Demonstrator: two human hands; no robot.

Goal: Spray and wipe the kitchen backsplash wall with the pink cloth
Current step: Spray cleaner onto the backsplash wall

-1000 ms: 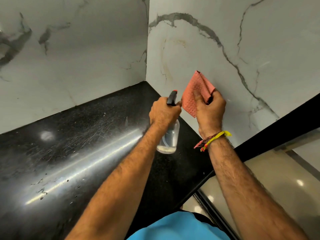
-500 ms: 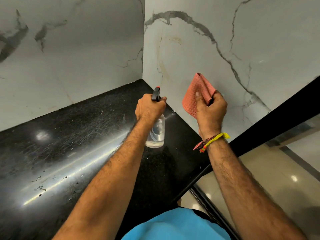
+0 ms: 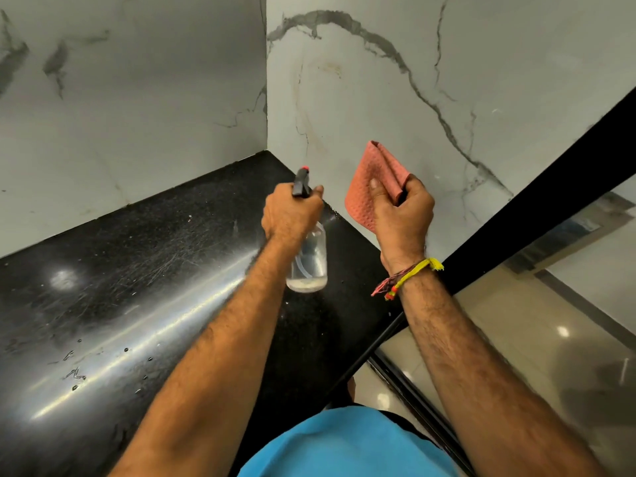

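My left hand (image 3: 290,213) grips a clear spray bottle (image 3: 308,265) by its black trigger head with a red nozzle tip, which points at the corner of the white marble backsplash wall (image 3: 371,94). The bottle hangs above the black countertop with a little liquid at its bottom. To its right, my right hand (image 3: 402,210) holds a folded pink cloth (image 3: 370,182) up close to the right wall panel; whether the cloth touches the wall I cannot tell.
A glossy black countertop (image 3: 120,287) with scratches and a few droplets fills the lower left and meets two marble panels in a corner. A black counter edge (image 3: 537,197) runs diagonally on the right, with beige floor tiles (image 3: 516,339) beyond.
My left hand has carried the spray bottle left, away from the cloth, and turned its nozzle toward the wall corner. My right hand with the cloth has stayed about where it was.
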